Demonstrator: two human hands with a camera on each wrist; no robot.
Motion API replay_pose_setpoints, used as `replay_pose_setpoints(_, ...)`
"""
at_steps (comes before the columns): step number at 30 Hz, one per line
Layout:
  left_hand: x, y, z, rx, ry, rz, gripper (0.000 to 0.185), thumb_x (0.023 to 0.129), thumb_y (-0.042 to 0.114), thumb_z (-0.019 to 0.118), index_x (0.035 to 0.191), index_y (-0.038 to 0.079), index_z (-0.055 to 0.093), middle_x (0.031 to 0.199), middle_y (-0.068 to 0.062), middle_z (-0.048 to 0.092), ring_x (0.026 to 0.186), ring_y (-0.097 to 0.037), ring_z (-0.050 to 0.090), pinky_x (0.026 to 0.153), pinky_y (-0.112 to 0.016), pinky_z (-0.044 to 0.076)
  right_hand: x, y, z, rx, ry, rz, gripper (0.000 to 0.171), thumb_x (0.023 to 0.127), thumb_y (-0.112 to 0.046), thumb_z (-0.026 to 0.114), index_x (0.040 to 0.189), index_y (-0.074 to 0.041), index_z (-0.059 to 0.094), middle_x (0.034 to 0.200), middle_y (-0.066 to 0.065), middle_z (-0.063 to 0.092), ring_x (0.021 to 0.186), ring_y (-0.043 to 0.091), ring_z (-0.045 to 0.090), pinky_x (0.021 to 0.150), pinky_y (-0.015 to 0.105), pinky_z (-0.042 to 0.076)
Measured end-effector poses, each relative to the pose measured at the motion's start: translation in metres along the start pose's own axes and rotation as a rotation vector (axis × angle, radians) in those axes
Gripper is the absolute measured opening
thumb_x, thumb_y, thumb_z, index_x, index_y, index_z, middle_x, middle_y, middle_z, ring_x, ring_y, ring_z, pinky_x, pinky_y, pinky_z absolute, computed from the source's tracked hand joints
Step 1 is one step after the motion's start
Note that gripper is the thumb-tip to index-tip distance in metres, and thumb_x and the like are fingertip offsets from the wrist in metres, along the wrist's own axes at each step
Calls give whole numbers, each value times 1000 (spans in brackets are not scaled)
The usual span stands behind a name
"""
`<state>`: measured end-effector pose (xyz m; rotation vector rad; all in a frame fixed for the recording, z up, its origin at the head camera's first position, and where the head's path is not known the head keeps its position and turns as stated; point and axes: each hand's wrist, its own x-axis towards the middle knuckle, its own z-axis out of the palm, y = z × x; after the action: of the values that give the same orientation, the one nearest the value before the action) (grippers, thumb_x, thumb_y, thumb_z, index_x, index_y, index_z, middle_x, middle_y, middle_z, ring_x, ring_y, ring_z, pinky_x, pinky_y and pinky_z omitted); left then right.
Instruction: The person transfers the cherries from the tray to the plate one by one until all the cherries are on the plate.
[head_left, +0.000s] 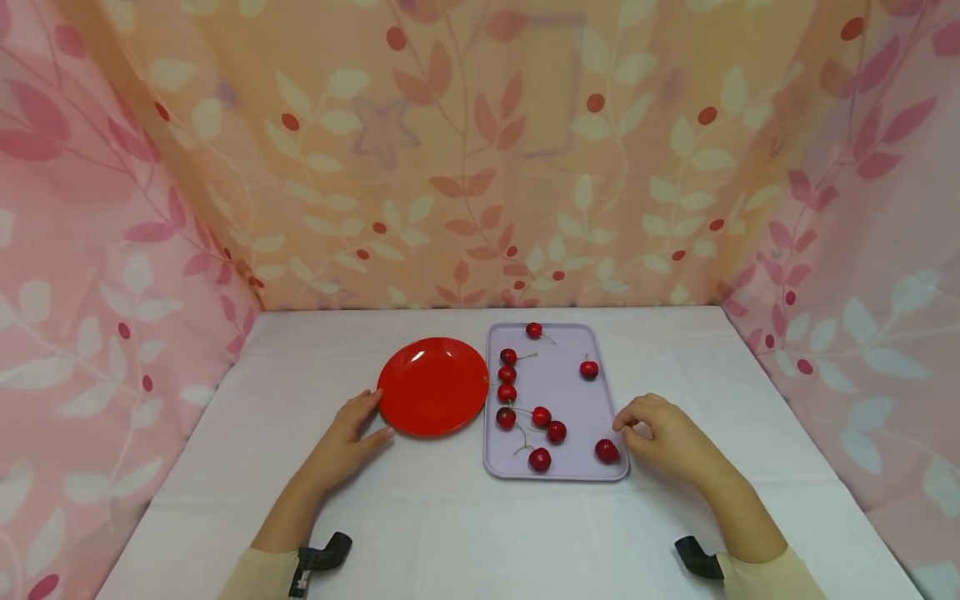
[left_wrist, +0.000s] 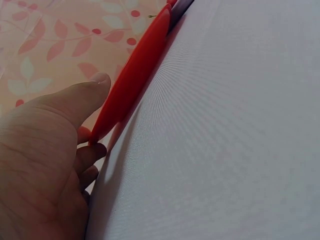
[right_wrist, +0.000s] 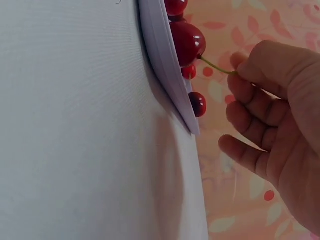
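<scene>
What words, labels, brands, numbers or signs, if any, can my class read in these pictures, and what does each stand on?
No readable text anywhere.
Left wrist strap: pale marks, too small to read.
Curtain: leaves, dots and a faint star outline, no lettering that can be made out.
Red plate and lilac tray: no lettering visible.

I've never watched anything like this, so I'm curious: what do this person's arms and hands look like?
The left hand and right hand are ungloved. Pale beige cloth sleeves cover both forearms' visible ends. A curved black attachment juts out by each cuff; the left has a small white marking.
</scene>
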<state>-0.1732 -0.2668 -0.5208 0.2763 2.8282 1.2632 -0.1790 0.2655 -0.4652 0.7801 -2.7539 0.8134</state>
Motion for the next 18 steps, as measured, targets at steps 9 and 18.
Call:
replay_pose_setpoints(9,2,2,-1,2,1,14,79,94,43,72,159,14,38,166,-19,30,154,-46,18,117,-72,22,5,-8,3,79,47,-6,26,83,6,73,91,-19,73,92,-18,67,90,3,60,82,29,56)
replay_pose_setpoints(18,1,3,1,1,13,-28,83,91,46,75,160,16,38,166,-17,31,155,-44,19,117,-70,23,20,-20,2,114,80,-54,26,84,6,74,92,-19,73,94,-18,67,90,3,59,77,31,52)
